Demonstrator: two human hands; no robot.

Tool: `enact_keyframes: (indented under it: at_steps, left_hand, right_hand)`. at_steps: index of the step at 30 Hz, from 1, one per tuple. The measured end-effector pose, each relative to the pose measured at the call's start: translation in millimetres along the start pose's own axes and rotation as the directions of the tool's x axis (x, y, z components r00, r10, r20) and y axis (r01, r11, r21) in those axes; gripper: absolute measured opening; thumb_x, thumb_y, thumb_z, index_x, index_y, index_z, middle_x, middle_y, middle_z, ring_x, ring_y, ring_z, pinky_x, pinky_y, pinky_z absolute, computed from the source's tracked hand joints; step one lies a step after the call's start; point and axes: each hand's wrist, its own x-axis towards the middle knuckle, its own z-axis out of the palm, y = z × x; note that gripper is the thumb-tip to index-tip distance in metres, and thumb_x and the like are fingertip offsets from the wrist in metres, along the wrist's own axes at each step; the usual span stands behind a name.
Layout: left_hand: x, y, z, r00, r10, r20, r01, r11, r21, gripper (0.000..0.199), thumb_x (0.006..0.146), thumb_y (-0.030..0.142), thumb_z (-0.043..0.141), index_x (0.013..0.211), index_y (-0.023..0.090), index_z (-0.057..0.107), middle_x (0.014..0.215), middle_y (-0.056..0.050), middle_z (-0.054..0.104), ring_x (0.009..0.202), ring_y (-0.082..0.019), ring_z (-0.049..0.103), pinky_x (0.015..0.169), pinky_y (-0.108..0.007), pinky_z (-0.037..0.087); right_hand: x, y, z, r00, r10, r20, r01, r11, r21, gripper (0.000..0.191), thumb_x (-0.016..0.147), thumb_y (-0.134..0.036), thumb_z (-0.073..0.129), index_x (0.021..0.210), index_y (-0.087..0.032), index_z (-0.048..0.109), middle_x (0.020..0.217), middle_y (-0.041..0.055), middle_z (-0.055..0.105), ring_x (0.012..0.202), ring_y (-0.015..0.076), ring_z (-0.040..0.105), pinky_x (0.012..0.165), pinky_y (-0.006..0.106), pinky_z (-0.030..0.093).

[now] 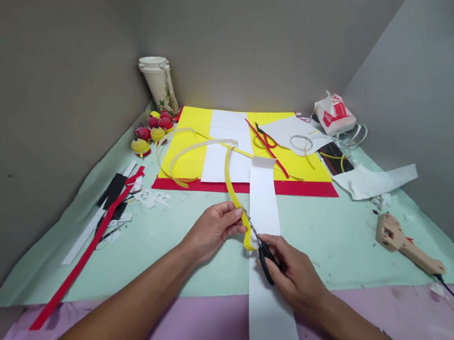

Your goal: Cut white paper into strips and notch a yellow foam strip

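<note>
My left hand (pixel 221 225) pinches a long yellow corrugated paper strip (pixel 231 183), whose far part curls back over the stacked sheets. In my right hand (pixel 292 264) is a pair of scissors (pixel 265 257) with black handles. Its blades reach up to the strip's edge beside my left fingertips; whether they are apart is too small to tell. Below the scissors the short end of the strip bends round. A long white paper strip (pixel 263 204) lies under both hands, running toward me with its far end folded up.
Yellow sheets (pixel 289 170) lie at the back on a red sheet (pixel 305 188). Red-handled scissors (pixel 265 141) rest there. A glue gun (pixel 408 244) with a cord is at right, paper scraps and a red strip (pixel 84 261) at left. Behind are small red and yellow balls (pixel 140 147) and a cup (pixel 159 84).
</note>
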Motion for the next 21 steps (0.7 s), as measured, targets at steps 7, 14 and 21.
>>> enact_keyframes:
  at_steps: [7, 14, 21]
  left_hand:
    - [-0.1, 1.6, 0.9, 1.000, 0.004, 0.001, -0.004, 1.000, 0.000, 0.018, 0.078, 0.026, 0.073, 0.080, 0.011, 0.064, 0.071, -0.001, 0.061, 0.063, -0.006, 0.059, 0.064, -0.016, 0.051]
    - [-0.7, 1.5, 1.3, 1.000, 0.007, 0.013, -0.007, 1.000, 0.006, 0.017, 0.078, 0.025, 0.073, 0.081, 0.011, 0.064, 0.071, -0.001, 0.061, 0.064, -0.007, 0.058, 0.063, -0.016, 0.051]
    - [0.4, 0.1, 0.1, 1.000, 0.009, 0.023, -0.010, 1.000, 0.013, 0.018, 0.078, 0.026, 0.072, 0.082, 0.011, 0.063, 0.076, -0.003, 0.063, 0.066, -0.007, 0.060, 0.064, -0.017, 0.051]
  right_hand:
    - [-0.5, -2.1, 0.7, 1.000, 0.028, 0.008, -0.028, 1.000, -0.002, 0.036, 0.084, -0.017, 0.049, 0.120, -0.020, 0.054, 0.074, -0.0016, 0.058, 0.061, 0.0144, 0.054, 0.057, 0.023, 0.043]
    - [1.5, -4.3, 1.2, 0.999, 0.029, 0.013, -0.029, 0.999, 0.025, 0.037, 0.082, -0.015, 0.050, 0.119, -0.020, 0.052, 0.071, -0.0036, 0.055, 0.058, 0.0129, 0.053, 0.056, 0.022, 0.042]
    - [2.3, -3.2, 1.2, 1.000, 0.001, 0.004, -0.001, 1.000, -0.002, 0.035, 0.084, -0.016, 0.049, 0.118, -0.019, 0.052, 0.069, -0.0038, 0.056, 0.057, 0.0135, 0.052, 0.056, 0.022, 0.042]
